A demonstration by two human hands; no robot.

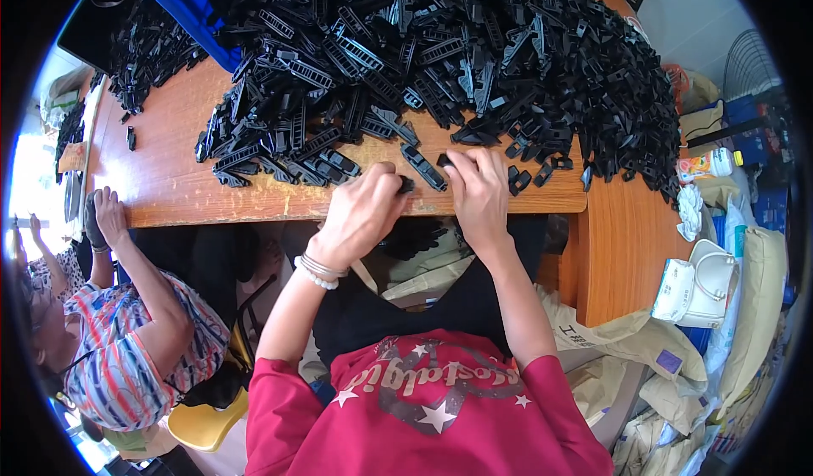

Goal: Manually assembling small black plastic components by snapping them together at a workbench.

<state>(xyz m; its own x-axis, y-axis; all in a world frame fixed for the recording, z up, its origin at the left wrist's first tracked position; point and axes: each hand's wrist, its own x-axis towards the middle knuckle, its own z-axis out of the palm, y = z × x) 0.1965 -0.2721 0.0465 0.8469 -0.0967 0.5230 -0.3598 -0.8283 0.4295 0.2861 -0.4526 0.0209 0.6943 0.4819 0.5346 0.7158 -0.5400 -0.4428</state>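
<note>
Both my hands work over the front edge of a wooden table (279, 208), close to a big heap of black plastic parts (406, 44). My left hand (362, 209) is closed, with a small black plastic part (406, 185) pinched between thumb and fingers. Its outer end shows; the rest is hidden. My right hand (478, 192) is closed in a pinch on another small black plastic piece (445, 160). Between the two hands, a long black plastic part (423, 167) lies on the tabletop, touching neither palm. More black parts (339, 163) lie just beyond my left hand.
A blue crate (182, 10) stands at the back left. Another person's hand (108, 215) rests on the table's left edge, beside a yellow chair (207, 421). At right are a drink bottle (710, 164), a white handbag (710, 285) and paper sacks (754, 307).
</note>
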